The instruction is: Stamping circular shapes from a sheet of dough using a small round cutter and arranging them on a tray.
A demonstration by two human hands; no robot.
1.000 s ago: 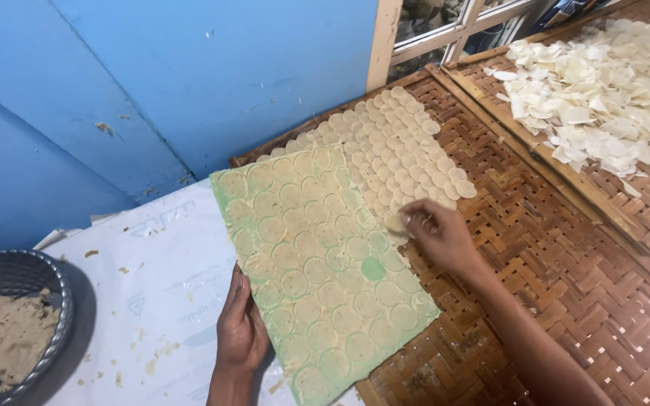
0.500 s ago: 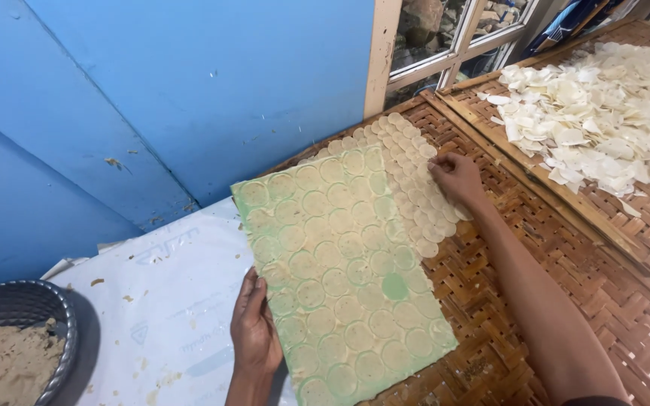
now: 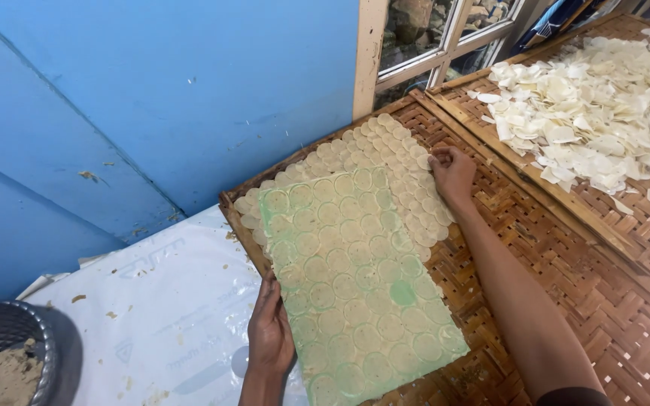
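— Where are your hands?

— My left hand (image 3: 271,331) holds the near left edge of the green sheet (image 3: 355,289), fingers (image 3: 265,297) closed over that edge. My right hand (image 3: 453,171) lies flat at the far right of the woven tray (image 3: 566,271), fingers (image 3: 439,159) together, pressing on the pale discs (image 3: 396,162) already laid there.

— And the sheet itself?

— It is covered with round discs in rows and lies slanted across the tray's left part, its far end overlapping the discs along the tray's far left edge. Its near end reaches the tray's near edge. I cannot tell whether it lies flat or is lifted a little.

— What borders the tray?

— Its wooden rim (image 3: 244,233) on the left runs just beside my left hand; past it is a white plastic sheet (image 3: 152,301) on the tabletop, with crumbs on it. Along the far edge stands a blue wall (image 3: 174,98), touching or nearly so. On the right a second tray (image 3: 641,233) lies edge to edge with mine, heaped with loose white chips (image 3: 603,105).

— Any room to move?

— The tray's right half is bare weave, all the way from my right forearm to the shared rim. On the left, the white plastic is open up to a dark basket (image 3: 47,353) at the near left corner.
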